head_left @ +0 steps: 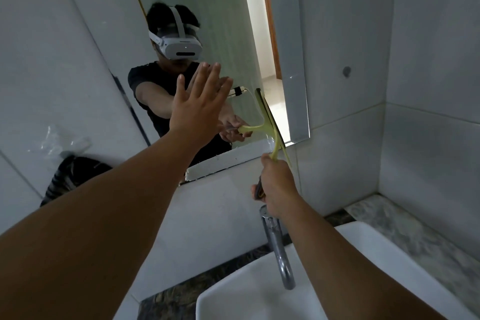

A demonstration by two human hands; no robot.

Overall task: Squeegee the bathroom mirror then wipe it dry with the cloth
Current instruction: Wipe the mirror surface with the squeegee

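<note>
While the right hand [276, 184] grips the squeegee [271, 127] at the mirror's [213, 21] lower right corner, the left hand [200, 101] presses flat, fingers straight. That palm could smear the glass.

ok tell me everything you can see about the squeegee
The squeegee is pale yellow-green plastic, T-shaped, with a long head carrying a dark rubber blade. Its handle ends in a darker section. The right hand grips that handle above the tap. The blade lies tilted at the mirror's lower right corner, apparently touching the glass, where its reflection shows.
</note>
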